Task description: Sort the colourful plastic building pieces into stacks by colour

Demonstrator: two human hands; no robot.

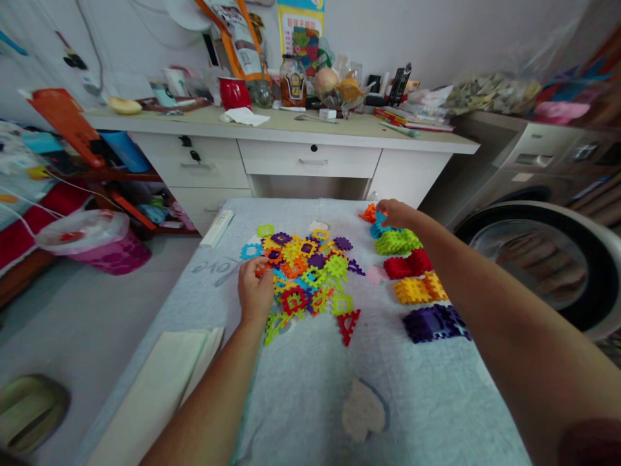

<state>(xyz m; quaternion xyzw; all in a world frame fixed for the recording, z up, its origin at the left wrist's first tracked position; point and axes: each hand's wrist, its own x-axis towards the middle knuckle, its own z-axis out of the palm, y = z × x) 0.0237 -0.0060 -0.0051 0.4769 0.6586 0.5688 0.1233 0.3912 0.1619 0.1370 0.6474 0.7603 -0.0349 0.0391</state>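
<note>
A mixed pile of colourful plastic interlocking building pieces (295, 265), squares and triangles with notched edges, lies on the cloth-covered table (310, 388). At the pile's left edge, my left hand (255, 290) has its fingers closed on an orange building piece (262, 266). My right hand (398, 212) reaches to the far right, pinching a blue building piece (381, 218) just above the blue group (377, 230). Sorted groups run down the right side: orange (369, 213), green (398, 242), red (408, 264), yellow (420, 288) and purple (435, 323). A red triangle (348, 325) lies at the pile's near edge.
A white remote-like object (218, 228) lies at the table's far left corner, and folded pale cloth or board (165, 369) along the left edge. Behind stands a cluttered desk (310, 134). A washing machine (528, 155) is at right, a pink bin (107, 243) at left.
</note>
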